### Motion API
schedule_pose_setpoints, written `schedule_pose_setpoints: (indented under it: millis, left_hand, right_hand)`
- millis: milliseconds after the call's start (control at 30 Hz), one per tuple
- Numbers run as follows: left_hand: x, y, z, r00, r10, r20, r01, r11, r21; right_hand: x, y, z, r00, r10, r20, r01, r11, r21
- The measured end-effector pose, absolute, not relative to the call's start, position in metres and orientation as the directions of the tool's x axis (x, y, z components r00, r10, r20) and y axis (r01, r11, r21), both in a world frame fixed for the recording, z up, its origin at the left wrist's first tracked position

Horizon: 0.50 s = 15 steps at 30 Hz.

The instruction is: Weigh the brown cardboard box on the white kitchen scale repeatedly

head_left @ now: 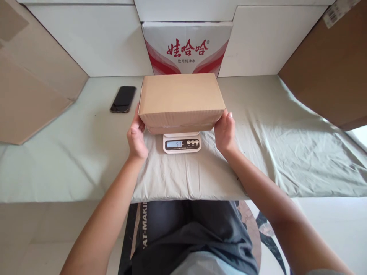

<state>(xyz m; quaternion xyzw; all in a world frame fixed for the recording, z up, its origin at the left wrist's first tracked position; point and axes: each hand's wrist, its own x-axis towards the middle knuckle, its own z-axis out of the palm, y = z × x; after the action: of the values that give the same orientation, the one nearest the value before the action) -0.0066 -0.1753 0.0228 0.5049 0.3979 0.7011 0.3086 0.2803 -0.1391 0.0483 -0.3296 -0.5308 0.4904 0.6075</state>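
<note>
A closed brown cardboard box (182,93) is over a small white digital kitchen scale (182,145), covering most of it. Only the scale's front shows, with a lit display reading about 51 and several round buttons. My left hand (137,138) grips the box's left side near its front corner, its fingertips hidden behind the cardboard. On the opposite side my right hand (225,131) grips the right front corner, thumb up and fingers partly out of sight. Whether the box rests fully on the scale or is partly held up, I cannot tell.
A black smartphone (123,99) lies left of the box on the pale green cloth (183,179). Behind stands a white and red printed carton (187,47) among white panels. Large cardboard boxes flank the surface at left (37,76) and right (329,72).
</note>
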Motion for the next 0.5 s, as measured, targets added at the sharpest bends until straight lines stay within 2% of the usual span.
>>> schedule_pose_setpoints:
  millis: [100, 300, 500]
  left_hand:
    - [-0.0064, -0.1741, 0.0211, -0.310, 0.829, 0.465, -0.005, -0.491, 0.871]
    - [-0.0077, -0.1736, 0.0147, -0.322, 0.814, 0.483, 0.051, -0.495, 0.868]
    - [-0.0083, -0.1802, 0.0147, -0.242, 0.812, 0.531, 0.098, -0.524, 0.846]
  right_hand:
    - [0.2790, -0.1395, 0.0503, -0.062, 0.938, 0.342, -0.201, 0.324, -0.924]
    - [0.2746, -0.1417, 0.0519, -0.057, 0.934, 0.352, -0.213, 0.333, -0.918]
    - [0.2749, -0.1450, 0.0476, -0.040, 0.940, 0.339, -0.202, 0.324, -0.924]
